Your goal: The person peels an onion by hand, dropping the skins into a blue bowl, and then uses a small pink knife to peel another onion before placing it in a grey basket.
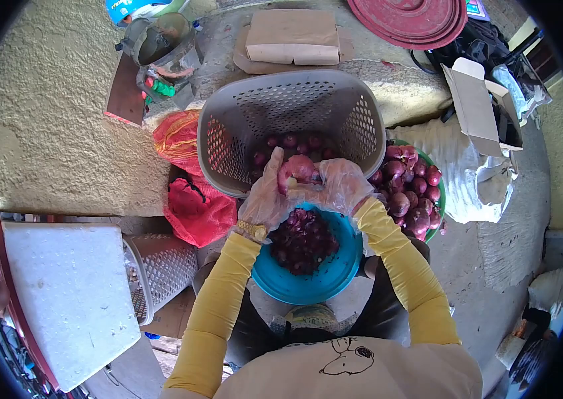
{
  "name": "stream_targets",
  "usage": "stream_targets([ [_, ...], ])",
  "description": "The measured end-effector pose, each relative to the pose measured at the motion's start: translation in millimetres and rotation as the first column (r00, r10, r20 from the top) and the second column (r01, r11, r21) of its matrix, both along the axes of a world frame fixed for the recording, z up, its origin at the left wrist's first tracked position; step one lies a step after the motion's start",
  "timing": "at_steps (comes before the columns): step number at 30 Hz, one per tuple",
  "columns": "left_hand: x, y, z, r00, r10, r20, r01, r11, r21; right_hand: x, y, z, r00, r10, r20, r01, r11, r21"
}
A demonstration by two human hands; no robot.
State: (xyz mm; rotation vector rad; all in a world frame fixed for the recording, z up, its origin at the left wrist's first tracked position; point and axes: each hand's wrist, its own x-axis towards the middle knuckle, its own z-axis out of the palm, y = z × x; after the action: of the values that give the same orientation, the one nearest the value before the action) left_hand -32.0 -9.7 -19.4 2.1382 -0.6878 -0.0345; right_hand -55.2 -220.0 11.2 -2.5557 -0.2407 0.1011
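A red onion (299, 167) is held up over the front rim of a grey perforated basket (225, 156). My left hand (265, 194), in a clear plastic glove, is closed around the onion's left side, thumb pointing up. My right hand (342, 185), gloved too, has its fingers curled at the onion's right side; whether a small tool is in them is hidden. Below both hands a blue basin (308, 290) holds a heap of dark onion skins (302, 243). Several red onions (292, 141) lie at the bottom of the basket.
At the right, a green basin (439, 179) is piled with red onions. Red mesh sacks (201, 206) sit left of the basket. A white lid-like board (68, 292) and another basket (161, 272) stand at the left. A cardboard box (292, 36) and a red lid (411, 20) lie behind.
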Motion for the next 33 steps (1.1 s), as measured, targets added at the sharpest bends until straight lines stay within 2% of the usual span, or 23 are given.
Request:
stream_targets([
  [1,-1,-8,7,1.0,-0.001,0.0,0.001,1.0,0.0,0,1,0,1.0,-0.023,-0.021,0.023,0.999,-0.022],
  [2,-1,-19,12,0.925,0.061,-0.376,-0.176,0.944,-0.28,0,2,2,0.999,-0.024,-0.021,0.024,0.999,-0.022],
  [3,0,-24,14,0.717,-0.007,-0.697,-0.426,0.788,-0.445,0,3,5,0.998,-0.039,-0.04,0.04,0.999,0.029],
  [4,1,-25,12,0.716,-0.008,-0.698,-0.425,0.789,-0.445,0,4,7,0.997,-0.052,-0.06,0.056,0.995,0.078],
  [6,5,-24,4,0.604,-0.166,-0.78,-0.512,0.669,-0.539,0,6,2,0.996,-0.073,-0.06,0.08,0.99,0.116],
  [9,8,-24,-6,0.425,-0.427,-0.798,-0.657,0.461,-0.597,-2,10,6,0.99,-0.101,-0.103,0.121,0.97,0.21],
  [10,8,-25,-7,0.426,-0.427,-0.798,-0.656,0.461,-0.597,-2,11,9,0.984,-0.102,-0.144,0.138,0.955,0.263],
  [12,8,-27,-8,0.423,-0.626,-0.655,-0.627,0.32,-0.711,-3,13,2,0.981,-0.113,-0.159,0.16,0.934,0.32],
  [16,7,-32,-6,0.446,-0.545,-0.71,-0.68,0.309,-0.664,-2,13,-13,0.983,-0.115,-0.147,0.169,0.878,0.448],
  [18,7,-31,-5,0.454,-0.526,-0.719,-0.659,0.345,-0.669,-1,12,-15,0.981,-0.111,-0.158,0.17,0.887,0.429],
  [21,8,-33,-12,0.476,-0.506,-0.72,-0.662,0.333,-0.671,-2,11,-12,0.982,-0.104,-0.156,0.161,0.893,0.42],
  [24,8,-32,-8,0.447,-0.528,-0.722,-0.663,0.346,-0.663,-1,10,-13,0.986,-0.092,-0.14,0.145,0.887,0.438],
  [27,8,-31,-7,0.469,-0.539,-0.7,-0.618,0.366,-0.696,1,7,-13,0.987,-0.083,-0.137,0.134,0.895,0.425],
  [31,8,-32,-7,0.472,-0.552,-0.688,-0.628,0.338,-0.701,1,8,-19,0.991,-0.092,-0.1,0.127,0.896,0.425],
  [33,9,-32,-8,0.444,-0.526,-0.725,-0.687,0.319,-0.652,-1,10,-18,0.989,-0.092,-0.113,0.134,0.88,0.456],
])
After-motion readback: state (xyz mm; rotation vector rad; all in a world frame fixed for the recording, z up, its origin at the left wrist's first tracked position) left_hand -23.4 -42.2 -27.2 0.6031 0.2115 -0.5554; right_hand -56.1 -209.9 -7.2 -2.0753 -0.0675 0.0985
